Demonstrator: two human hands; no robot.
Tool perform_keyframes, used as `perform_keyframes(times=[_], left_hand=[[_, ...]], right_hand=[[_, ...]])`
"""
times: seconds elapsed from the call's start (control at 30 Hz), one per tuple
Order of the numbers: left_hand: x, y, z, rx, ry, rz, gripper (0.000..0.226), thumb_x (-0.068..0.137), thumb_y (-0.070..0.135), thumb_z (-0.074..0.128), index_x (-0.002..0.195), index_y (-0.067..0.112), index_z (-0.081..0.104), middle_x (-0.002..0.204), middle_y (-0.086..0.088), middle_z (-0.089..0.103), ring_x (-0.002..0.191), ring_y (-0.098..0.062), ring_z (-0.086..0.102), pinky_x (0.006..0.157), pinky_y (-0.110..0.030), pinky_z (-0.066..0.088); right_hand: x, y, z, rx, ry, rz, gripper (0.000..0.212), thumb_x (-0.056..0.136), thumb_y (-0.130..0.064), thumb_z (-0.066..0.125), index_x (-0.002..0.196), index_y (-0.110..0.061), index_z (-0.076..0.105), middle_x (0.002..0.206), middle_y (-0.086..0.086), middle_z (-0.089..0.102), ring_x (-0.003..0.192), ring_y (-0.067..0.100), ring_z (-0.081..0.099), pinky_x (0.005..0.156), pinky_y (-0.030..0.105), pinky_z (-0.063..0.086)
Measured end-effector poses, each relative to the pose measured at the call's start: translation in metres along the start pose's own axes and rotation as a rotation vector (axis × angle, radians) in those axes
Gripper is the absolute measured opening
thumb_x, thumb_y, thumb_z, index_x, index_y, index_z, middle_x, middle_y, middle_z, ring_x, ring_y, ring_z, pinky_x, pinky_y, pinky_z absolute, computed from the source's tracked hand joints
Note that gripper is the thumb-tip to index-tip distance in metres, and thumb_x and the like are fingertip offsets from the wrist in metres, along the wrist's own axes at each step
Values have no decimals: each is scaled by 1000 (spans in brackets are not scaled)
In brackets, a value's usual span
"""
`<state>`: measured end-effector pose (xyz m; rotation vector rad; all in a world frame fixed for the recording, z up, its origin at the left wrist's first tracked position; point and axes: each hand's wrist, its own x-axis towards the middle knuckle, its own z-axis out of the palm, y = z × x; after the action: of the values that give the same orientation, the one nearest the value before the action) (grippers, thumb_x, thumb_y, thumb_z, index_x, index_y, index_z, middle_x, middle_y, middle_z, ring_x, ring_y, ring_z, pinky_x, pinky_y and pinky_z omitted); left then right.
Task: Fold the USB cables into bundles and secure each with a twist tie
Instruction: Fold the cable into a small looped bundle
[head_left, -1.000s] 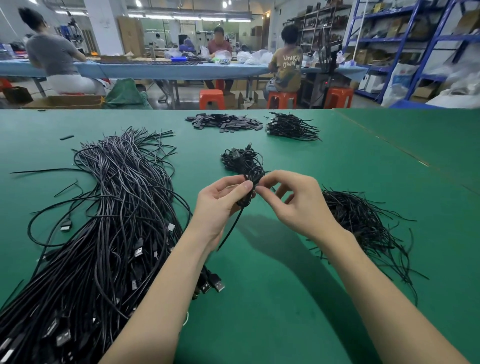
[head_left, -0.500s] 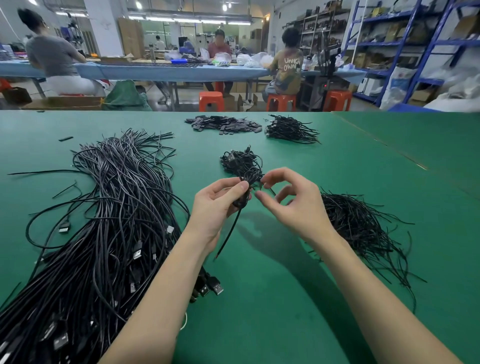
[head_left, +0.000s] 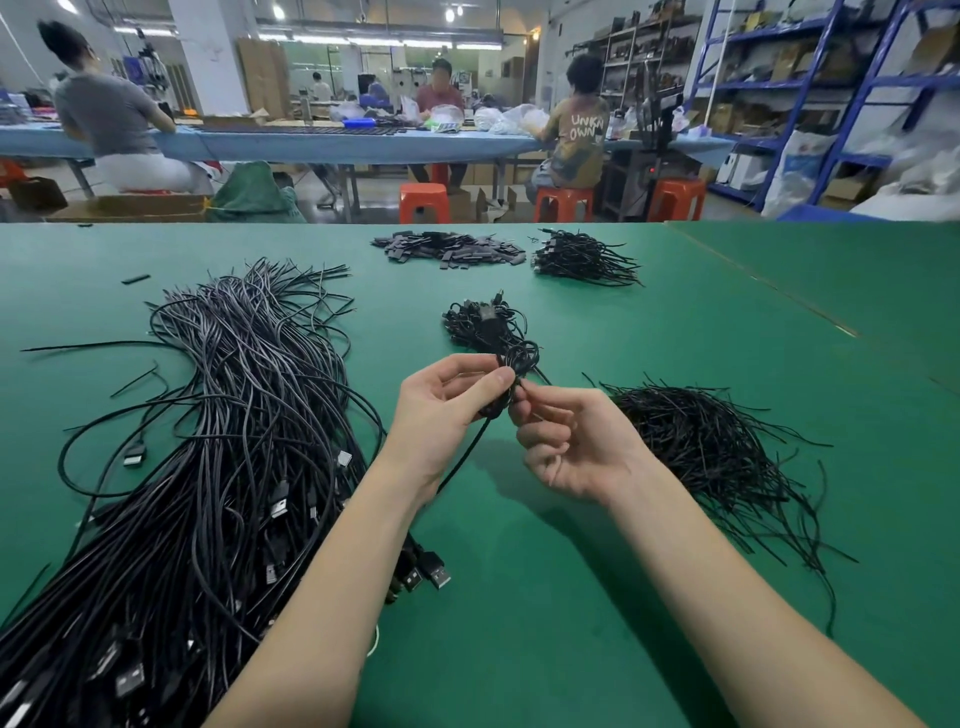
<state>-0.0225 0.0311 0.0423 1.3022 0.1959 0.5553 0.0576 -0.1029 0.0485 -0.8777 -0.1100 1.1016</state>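
Landmark: the folded cable bundle (head_left: 506, 387), held up off the green tabletop (head_left: 597, 597) at mid-scene. Left hand (head_left: 441, 415) grips the bundle's waist, thumb across the front and fingers curled behind it; judged, this keeps the loops pressed flat so they cannot spring open while the tie goes on. Right hand (head_left: 566, 447) is just right of the bundle, palm turned up, fingertips (head_left: 519, 410) pinching at the waist where a thin twist tie end (head_left: 540, 375) sticks out toward the upper right; the tie itself is too fine to follow fully. One loose cable tail (head_left: 467, 457) hangs from below the bundle toward the left forearm. Supplies sit within reach, likely on purpose: unbundled USB cables (head_left: 218, 441) heaped well left of the bundle, loose twist ties (head_left: 717, 457) fanned out just right of it, finished bundles (head_left: 483, 325) piled directly behind it. Farther behind, a heap of flat black pieces (head_left: 447, 249) and another cable pile (head_left: 582, 257). Against the frames of a second and half a second ago: the right hand has rolled from knuckles-up to palm-up, which reads as a twisting turn on the tie; the left hand's grip looks unchanged, and the bundle sits at much the same spot.
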Motion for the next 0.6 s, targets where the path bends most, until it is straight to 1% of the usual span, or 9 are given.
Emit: perform_keyframes(times=[0.03,0.07,0.1,0.17,0.2,0.27,0.33,0.43,0.6], left_hand=[[0,-1,-1,15,2,-6,27,70,27,83,92,15,74,83,-4,77,75,-10,69,70,-18,53],[0,-2,-1,16,10,-18,23,73,24,82,92,15,74,83,-5,77,74,-11,69,70,-18,53],[1,-2,-2,8,21,-33,20,76,22,82,92,15,74,84,-6,77,75,-12,69,70,-19,54],[1,-2,-4,-7,37,-56,19,76,20,81,93,14,74,86,-8,77,77,-14,70,72,-21,55],[1,-2,-4,-15,38,-65,19,77,20,80,94,14,73,85,-8,77,77,-14,70,72,-20,55],[1,-2,-3,-31,38,-78,13,82,14,77,93,13,72,82,-5,76,75,-12,70,72,-20,54],[0,-2,-2,-32,49,-91,9,84,12,76,92,14,72,81,-2,75,73,-10,67,74,-21,54],[0,-2,-3,-23,56,-106,9,85,13,75,94,14,72,81,-1,74,73,-9,65,72,-20,53],[0,-1,-3,-32,48,-117,11,85,14,75,96,15,71,81,-1,75,72,-7,68,65,-15,51]], right_hand=[[-1,0,0,-6,-16,30,11,79,-17,70,70,-12,73,69,-5,59,39,2,33,38,12,21],[-1,-2,-2,-110,-9,-12,12,83,-19,69,72,-14,72,71,-5,59,40,3,34,38,12,23],[-1,-3,-3,-285,24,-104,13,87,-21,68,75,-17,73,73,-6,61,43,5,38,39,13,26],[-2,-7,-6,-672,114,-369,9,91,-24,70,82,-23,73,78,-8,66,47,9,46,45,16,34],[-3,-8,-7,-806,148,-503,5,90,-23,74,85,-25,73,78,-10,67,49,11,49,48,18,37],[-3,-8,-12,-990,188,-757,13,85,-24,80,94,-27,70,80,-11,67,51,13,50,52,18,41],[-3,-6,-15,-1163,242,-962,23,81,-28,84,97,-30,68,85,-12,67,51,11,53,55,14,40],[-3,-2,-17,-1336,271,-1157,20,81,-35,83,95,-33,69,90,-15,67,56,13,62,60,12,39],[-2,0,-17,-1514,349,-1340,8,88,-39,75,92,-34,72,88,-19,66,56,9,59,56,22,44]])
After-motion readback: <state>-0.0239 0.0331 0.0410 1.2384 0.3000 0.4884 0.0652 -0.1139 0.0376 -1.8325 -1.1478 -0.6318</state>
